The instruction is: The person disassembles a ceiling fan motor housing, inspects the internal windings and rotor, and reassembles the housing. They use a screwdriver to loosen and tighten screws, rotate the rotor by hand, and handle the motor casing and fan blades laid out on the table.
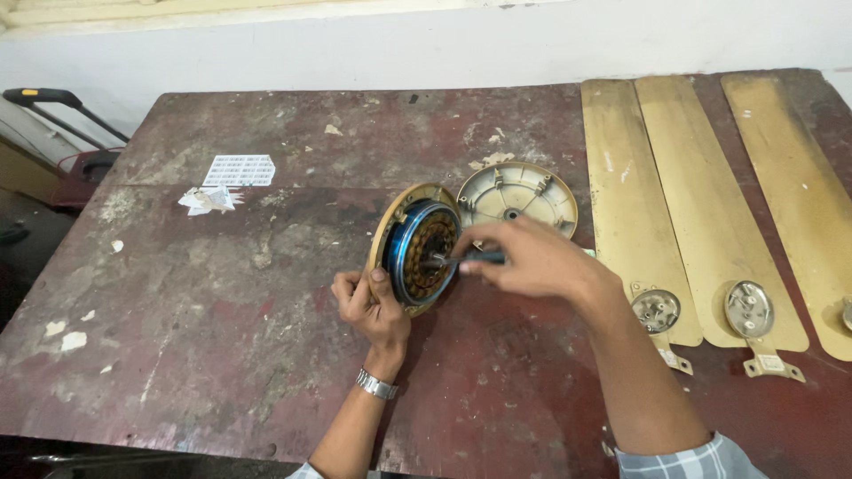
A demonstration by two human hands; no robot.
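A ceiling fan motor (417,248) stands on its edge on the worn dark red table (222,302), showing a gold housing, a blue ring and copper windings. My left hand (371,304) grips its lower rim and holds it upright. My right hand (532,259) holds a dark-handled screwdriver (470,258) whose tip points into the centre of the motor. The motor's pale round cover (519,197) lies flat just behind, inner side up.
Three gold fan blades (701,204) lie side by side at the right, with metal brackets (748,310) at their near ends. Torn paper scraps (232,177) sit at the back left. A black-handled trolley (62,115) stands beyond the table's left edge.
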